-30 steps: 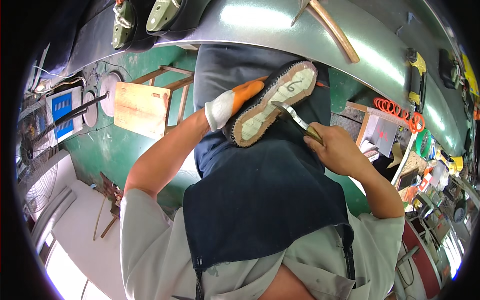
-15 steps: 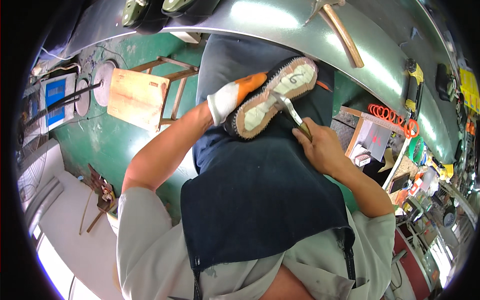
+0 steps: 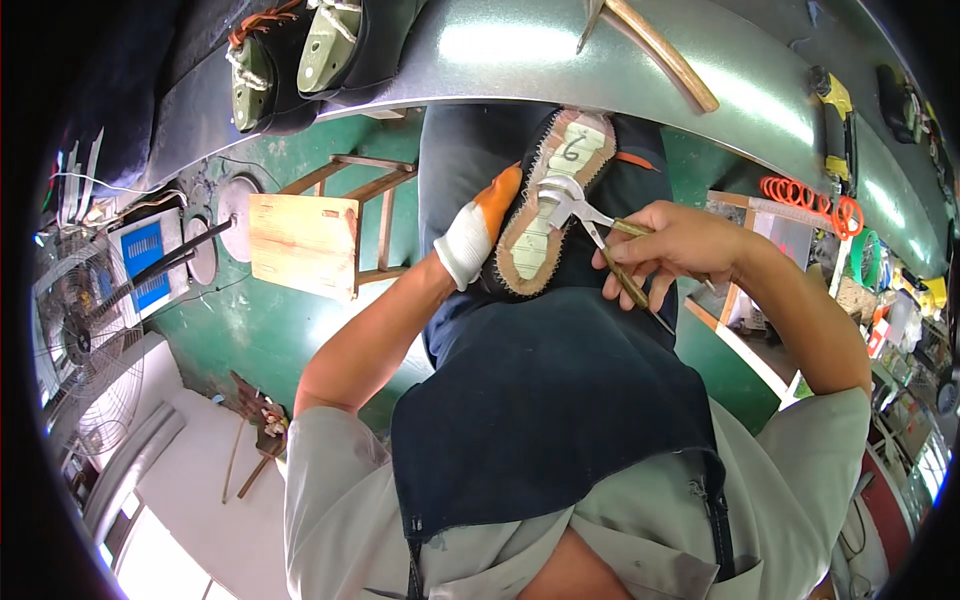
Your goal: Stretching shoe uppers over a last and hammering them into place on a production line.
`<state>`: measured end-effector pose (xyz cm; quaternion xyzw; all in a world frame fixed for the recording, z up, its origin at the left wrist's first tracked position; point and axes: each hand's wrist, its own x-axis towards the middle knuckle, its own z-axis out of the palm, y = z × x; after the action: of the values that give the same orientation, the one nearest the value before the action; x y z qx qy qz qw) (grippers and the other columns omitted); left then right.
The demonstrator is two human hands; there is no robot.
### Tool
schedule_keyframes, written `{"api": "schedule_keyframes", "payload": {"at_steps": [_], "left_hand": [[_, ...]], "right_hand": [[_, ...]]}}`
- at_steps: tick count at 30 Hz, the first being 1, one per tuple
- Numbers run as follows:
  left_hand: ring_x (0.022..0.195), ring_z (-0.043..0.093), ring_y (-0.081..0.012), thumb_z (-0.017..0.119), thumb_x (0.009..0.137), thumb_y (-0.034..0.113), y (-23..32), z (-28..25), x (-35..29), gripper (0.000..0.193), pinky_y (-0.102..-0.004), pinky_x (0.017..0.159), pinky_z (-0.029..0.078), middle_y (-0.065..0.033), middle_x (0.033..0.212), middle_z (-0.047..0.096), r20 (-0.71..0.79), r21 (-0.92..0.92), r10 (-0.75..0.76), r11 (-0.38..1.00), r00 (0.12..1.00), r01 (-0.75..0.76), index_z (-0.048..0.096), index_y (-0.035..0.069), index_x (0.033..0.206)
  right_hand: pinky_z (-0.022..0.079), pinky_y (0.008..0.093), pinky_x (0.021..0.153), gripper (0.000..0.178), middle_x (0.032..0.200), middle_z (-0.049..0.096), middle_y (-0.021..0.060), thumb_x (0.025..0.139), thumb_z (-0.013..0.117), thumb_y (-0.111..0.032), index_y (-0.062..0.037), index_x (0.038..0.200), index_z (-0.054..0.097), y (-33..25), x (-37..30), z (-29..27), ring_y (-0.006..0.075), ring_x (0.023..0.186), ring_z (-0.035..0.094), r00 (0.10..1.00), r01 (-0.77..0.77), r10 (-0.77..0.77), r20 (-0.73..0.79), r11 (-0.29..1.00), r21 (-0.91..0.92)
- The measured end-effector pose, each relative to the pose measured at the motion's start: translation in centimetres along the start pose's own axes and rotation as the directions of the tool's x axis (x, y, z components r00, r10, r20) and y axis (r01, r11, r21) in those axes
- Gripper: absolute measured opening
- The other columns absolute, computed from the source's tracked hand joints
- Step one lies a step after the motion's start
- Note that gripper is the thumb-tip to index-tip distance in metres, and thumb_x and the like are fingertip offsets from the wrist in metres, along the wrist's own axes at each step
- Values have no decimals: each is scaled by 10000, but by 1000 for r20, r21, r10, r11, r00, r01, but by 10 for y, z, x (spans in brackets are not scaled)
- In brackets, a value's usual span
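A dark shoe (image 3: 522,262) lies sole up across my lap. Its exposed bottom has a pale strip with a handwritten mark and a jagged, stitched-looking edge. My left hand (image 3: 478,228), in a white glove with orange fingers, wraps round the shoe's left side. My bare right hand (image 3: 672,242) holds a pair of lasting pincers (image 3: 584,212) by the handles, which are spread apart between my fingers. The metal head of the pincers lies over the middle of the sole. Whether its jaws grip anything is unclear. My right fingertips are partly hidden.
Beyond my knees runs a metal workbench (image 3: 510,75) with a wooden-handled hammer (image 3: 665,55) and shoes on green lasts (image 3: 325,50). At left stand a wooden stool (image 3: 305,243) and a fan (image 3: 90,350). An orange coiled hose (image 3: 795,195) hangs at right.
The pincers' handles have spread apart and my right hand has loosened from a tight fist around them. The shoe has turned more upright in view. The whole view has shifted slightly.
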<state>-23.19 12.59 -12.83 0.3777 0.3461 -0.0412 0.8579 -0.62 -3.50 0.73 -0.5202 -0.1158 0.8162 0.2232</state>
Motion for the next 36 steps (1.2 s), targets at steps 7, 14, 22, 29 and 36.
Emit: {"api": "schedule_keyframes", "payload": {"at_steps": [7, 14, 22, 29, 36], "left_hand": [[1349, 465, -172, 282, 1142, 418, 5, 6, -7, 570, -283, 1152, 339, -101, 1449, 524, 62, 628, 307, 727, 950, -276, 384, 4, 1520], [1354, 430, -218, 244, 1137, 400, 2, 12, -10, 591, -319, 1206, 246, -188, 1417, 515, -26, 423, 256, 879, 966, -221, 337, -47, 1513], [1267, 555, -225, 443, 1093, 239, -6, 10, -9, 423, -320, 1097, 394, -165, 1388, 597, 16, 619, 440, 701, 898, -355, 485, -18, 1427], [1064, 644, -325, 605, 956, 45, -3, 14, -14, 181, -340, 969, 488, -234, 1270, 632, 72, 825, 602, 412, 795, -387, 550, -42, 1105], [1253, 572, -223, 378, 1102, 279, 2, 18, -16, 483, -293, 1091, 399, -178, 1428, 586, -142, 164, 248, 961, 958, -224, 454, 2, 1491]], "right_hand": [[495, 391, 598, 227, 730, 656, 141, 1010, 621, -211, -17, 901, 570, 57, 44, 31, 292, 645, 650, 693, 235, -646, -320, 622, -747], [467, 497, 655, 176, 746, 619, 207, 961, 649, -179, -25, 917, 578, 42, 17, 30, 439, 713, 609, 734, 198, -580, -353, 680, -706], [471, 531, 693, 130, 783, 638, 235, 940, 627, -141, -16, 928, 591, -2, 2, 30, 466, 770, 622, 817, -37, -493, -297, 470, -882], [488, 564, 762, 187, 864, 671, 254, 978, 593, -178, 7, 945, 589, -47, -5, 22, 474, 847, 644, 904, -104, -356, -237, 354, -929], [460, 511, 643, 231, 743, 623, 234, 1008, 628, -224, -19, 970, 528, 15, 21, 17, 479, 741, 610, 816, 35, -494, -301, 562, -826]]}}
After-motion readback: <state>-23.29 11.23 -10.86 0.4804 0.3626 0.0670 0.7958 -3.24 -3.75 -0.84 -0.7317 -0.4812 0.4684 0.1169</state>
